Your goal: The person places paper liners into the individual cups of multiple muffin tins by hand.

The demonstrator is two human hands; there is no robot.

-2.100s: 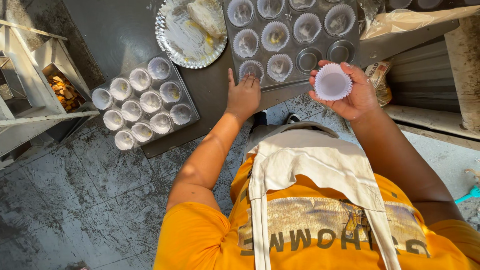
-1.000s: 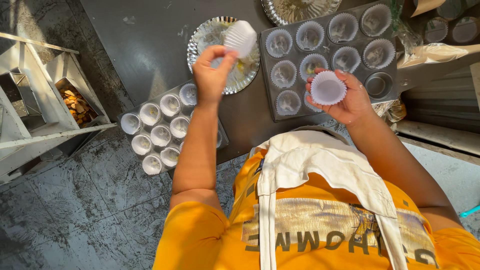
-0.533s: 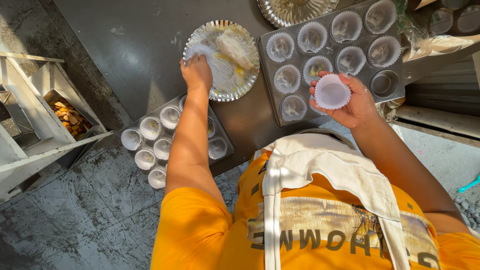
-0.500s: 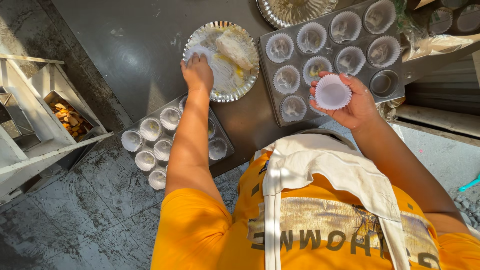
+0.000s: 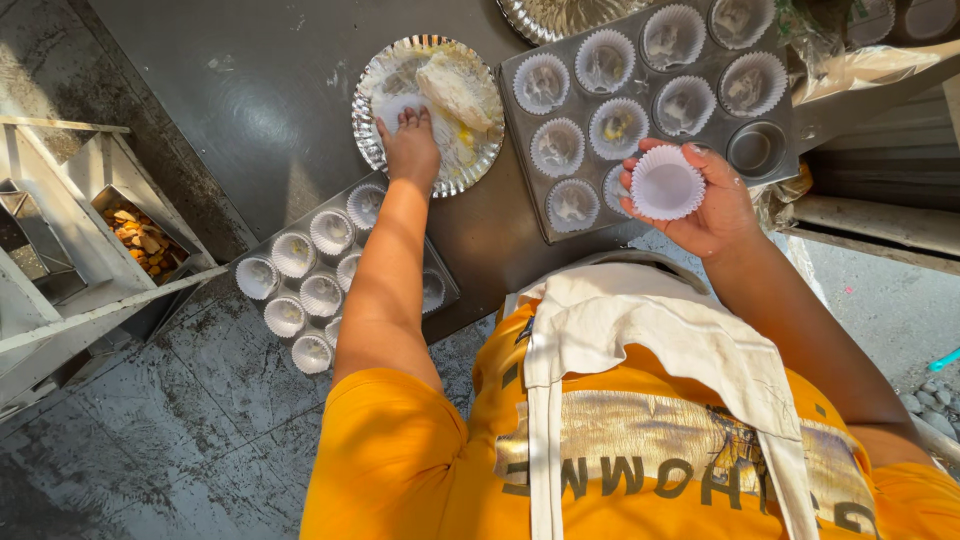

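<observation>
Fingers, left hand [image 5: 410,148]: stretched forward, tips pressed down on a white paper liner [image 5: 397,106] lying on the silver foil plate [image 5: 372,130]; no closed grasp visible.
Far left: slanted metal rack [image 5: 60,300] with a small bin of brown bits [image 5: 135,232].
Lower left tray [image 5: 440,275]: muffin tray lined with white paper cups, just under the left forearm, near the table's edge.
Foil plate contents: pale lump of dough or butter [image 5: 452,90] just right of the left fingertips, long axis running up-left to down-right.
Centre: dark grey tabletop [image 5: 250,90].
Right tray [image 5: 775,100]: dark muffin tin, most wells hold liners with smears inside, one well bare at its right end.
Fingers, right hand [image 5: 705,200]: curled up around a white fluted paper cup [image 5: 667,184], cradling it from below and the sides.
Cup position: over the near edge of the right tray, mouth facing up toward the camera; round, no clear long axis.
Bottom: orange shirt [image 5: 400,470], cream apron [image 5: 660,340].
</observation>
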